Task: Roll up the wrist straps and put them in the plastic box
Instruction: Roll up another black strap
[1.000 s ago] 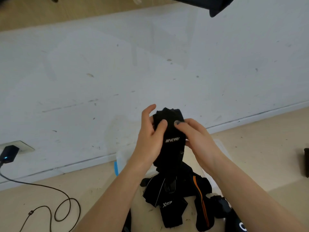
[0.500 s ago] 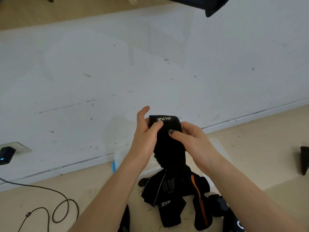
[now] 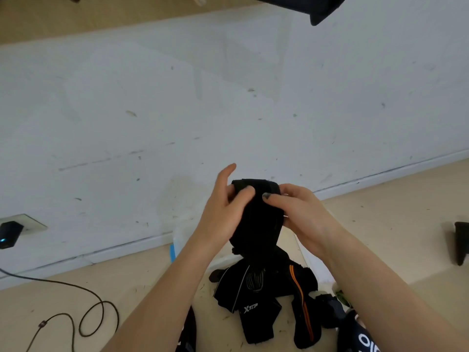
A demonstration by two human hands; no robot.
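Observation:
A black wrist strap (image 3: 256, 217) is held up in front of me, its top end curled into a roll and its tail hanging down. My left hand (image 3: 220, 214) pinches the roll from the left, thumb on the front, forefinger raised. My right hand (image 3: 299, 214) grips it from the right with the thumb pressed on the front. Below lies a pile of more black straps (image 3: 264, 298), one with an orange stripe. The clear plastic box (image 3: 182, 235) shows only partly behind my forearms, on the floor by the wall.
A white wall with a baseboard stands just behind the box. A black cable (image 3: 83, 321) loops on the beige floor at left, with a plugged charger (image 3: 9, 235) on the wall. A dark object (image 3: 460, 242) stands at the right edge.
The strap's top has been rolled further down: the white logo that faced me is now turned out of sight. Both hands stay at the roll, slightly lower.

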